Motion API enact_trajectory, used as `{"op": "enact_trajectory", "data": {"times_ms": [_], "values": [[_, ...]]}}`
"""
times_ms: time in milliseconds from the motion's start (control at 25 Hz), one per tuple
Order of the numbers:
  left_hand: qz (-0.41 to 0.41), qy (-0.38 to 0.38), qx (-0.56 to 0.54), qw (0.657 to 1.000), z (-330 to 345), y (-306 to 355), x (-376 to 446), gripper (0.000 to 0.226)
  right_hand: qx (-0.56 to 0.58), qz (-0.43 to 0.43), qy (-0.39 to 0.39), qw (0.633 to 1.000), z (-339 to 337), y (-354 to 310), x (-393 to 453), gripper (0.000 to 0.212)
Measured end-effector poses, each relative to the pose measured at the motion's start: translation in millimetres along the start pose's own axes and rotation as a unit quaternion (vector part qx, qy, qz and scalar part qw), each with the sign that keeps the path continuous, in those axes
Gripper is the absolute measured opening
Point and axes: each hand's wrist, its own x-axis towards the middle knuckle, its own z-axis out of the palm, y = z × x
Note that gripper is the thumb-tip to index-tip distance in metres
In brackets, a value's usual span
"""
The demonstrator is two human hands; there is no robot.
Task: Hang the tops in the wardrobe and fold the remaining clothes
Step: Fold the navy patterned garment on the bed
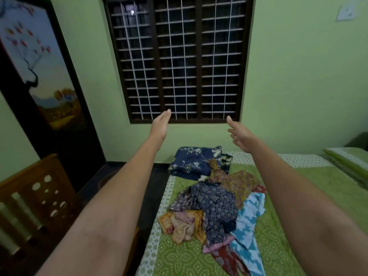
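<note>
**A:** What are your hands doing?

**B:** Both are stretched out in front of me, up at the level of the window (180, 58) sill. My left hand (161, 126) is flat, fingers straight and together, holding nothing. My right hand (240, 136) is spread a little, fingers loose, also holding nothing. Neither grip touches any cloth.

**A:** And the clothes?

**B:** The pile (217, 212) lies on the bed (298, 226), below and between my forearms, well under both hands. Nothing is hung or folded yet, as far as I can judge. A dark blue patterned piece (217, 206) sits on top in the middle, a light blue and white piece (249, 226) trails off on the right, and an orange and pink bundle (179, 226) is on the left edge.

**A:** Which hand goes first?

**B:** The heap runs long from the folded blue quilt (195, 162) at the far end down toward me, slightly rightward. It lies closer under my right forearm, so I judge the right hand has the shorter drop onto the top piece. Both must come down and back toward me.

**A:** The wardrobe?

**B:** A tall dark door with a painted panel (45, 76) stands on my left; I cannot tell whether it is the wardrobe.
</note>
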Motion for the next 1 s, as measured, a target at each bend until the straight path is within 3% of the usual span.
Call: {"op": "enact_trajectory", "data": {"times_ms": [200,400,560,680,760,880,1000], "values": [[-0.114,-0.023,0.064,0.991,41.7,-123.9,38.3,0.053,-0.044,0.131,0.006,0.990,-0.3,112.4,62.8,0.066],[-0.240,-0.080,0.131,0.959,74.1,-273.1,53.5,0.048,-0.079,0.284,0.016,0.955,3.1,257.6,91.1,0.058],[-0.307,-0.150,0.189,0.921,117.6,-395.0,58.7,0.045,-0.112,0.367,0.052,0.922,9.7,375.2,120.3,0.036],[-0.343,-0.198,0.199,0.896,155.7,-483.6,59.8,0.039,-0.138,0.398,0.057,0.905,18.0,463.1,143.1,0.002],[-0.346,-0.234,0.192,0.888,180.6,-527.3,56.6,0.042,-0.151,0.412,0.058,0.897,23.6,515.4,157.6,0.009],[-0.353,-0.272,0.192,0.875,221.0,-567.5,51.7,0.066,-0.154,0.389,0.132,0.899,29.3,561.0,176.3,0.027],[-0.385,-0.229,0.114,0.887,252.5,-587.5,52.1,0.084,-0.103,0.408,0.177,0.890,29.9,579.9,189.6,0.054]]}}
